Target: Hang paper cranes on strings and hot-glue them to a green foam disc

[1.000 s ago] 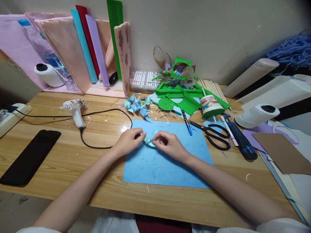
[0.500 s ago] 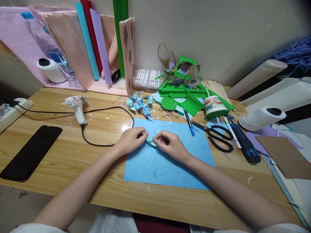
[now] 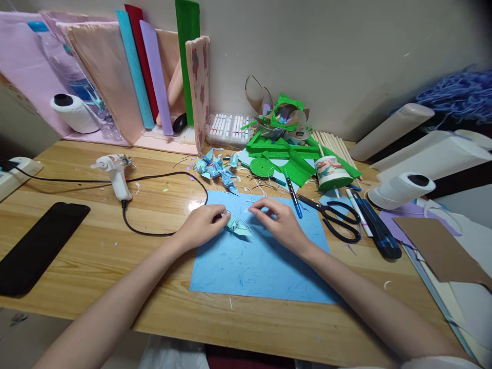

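Origami mid-fold on a blue sheet (image 3: 261,266): left hand (image 3: 202,225) pinches the small teal folded paper (image 3: 238,226), right hand (image 3: 280,223) hovers loose-fingered just right of it; further creasing likely needs both gripping.

Glossy wooden table (image 3: 96,246), matt fibrous blue paper sheet (image 3: 261,266)

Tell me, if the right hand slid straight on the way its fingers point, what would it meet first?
Probably the cluster of blue folded paper shapes beyond the blue sheet. The right hand points away and leftward, clear of the small folded piece pinched in the left hand; depth is uncertain.
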A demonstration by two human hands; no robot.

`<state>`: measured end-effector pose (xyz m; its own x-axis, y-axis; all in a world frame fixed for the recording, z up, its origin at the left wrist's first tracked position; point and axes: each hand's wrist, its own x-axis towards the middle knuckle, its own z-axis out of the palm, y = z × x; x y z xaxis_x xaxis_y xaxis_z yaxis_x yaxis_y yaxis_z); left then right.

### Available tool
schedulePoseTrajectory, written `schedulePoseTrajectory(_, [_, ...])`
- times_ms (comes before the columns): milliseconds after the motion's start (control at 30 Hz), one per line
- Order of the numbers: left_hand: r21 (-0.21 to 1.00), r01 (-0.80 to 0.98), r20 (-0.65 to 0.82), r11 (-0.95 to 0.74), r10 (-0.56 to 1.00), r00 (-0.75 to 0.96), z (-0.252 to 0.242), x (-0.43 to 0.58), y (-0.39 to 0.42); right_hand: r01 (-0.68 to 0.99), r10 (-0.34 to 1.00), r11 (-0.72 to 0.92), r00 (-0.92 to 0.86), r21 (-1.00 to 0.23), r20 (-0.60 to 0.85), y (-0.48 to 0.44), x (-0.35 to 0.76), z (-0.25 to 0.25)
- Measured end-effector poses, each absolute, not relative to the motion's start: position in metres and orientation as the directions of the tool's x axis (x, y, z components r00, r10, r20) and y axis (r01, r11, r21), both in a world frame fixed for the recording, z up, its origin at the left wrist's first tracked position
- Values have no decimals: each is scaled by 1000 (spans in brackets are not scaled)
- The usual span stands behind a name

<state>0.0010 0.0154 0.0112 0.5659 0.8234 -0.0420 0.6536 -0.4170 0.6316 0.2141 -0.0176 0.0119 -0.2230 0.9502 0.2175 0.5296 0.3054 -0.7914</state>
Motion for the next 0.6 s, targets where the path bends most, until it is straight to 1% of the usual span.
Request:
schedulePoseTrajectory(67, [634, 650, -51, -419, 816, 576, 12, 1, 16, 594, 917, 398, -292, -699, 274, -10, 223, 13])
schedulePoseTrajectory(167, [635, 652, -62, -414, 814, 577, 12, 1, 16, 647, 842, 535, -465, -544, 274, -3, 229, 8])
schedulePoseTrajectory(267, [635, 654, -62, -411, 816, 574, 13, 1, 16, 698, 824, 566, -491, -439, 281, -2, 225, 1])
schedulePoseTrajectory(367, [632, 654, -56, -416, 817, 574, 13, 1, 15, 742, 842, 538, -453, -400, 292, -3, 217, -1])
schedulePoseTrajectory(500, [625, 655, -52, -426, 814, 578, 12, 1, 14, 790, 885, 458, -364, -407, 290, -5, 209, 1])
schedulePoseTrajectory(600, [620, 656, -48, -431, 813, 580, 12, 1, 13, 800, 885, 455, -359, -392, 296, -4, 209, 1])
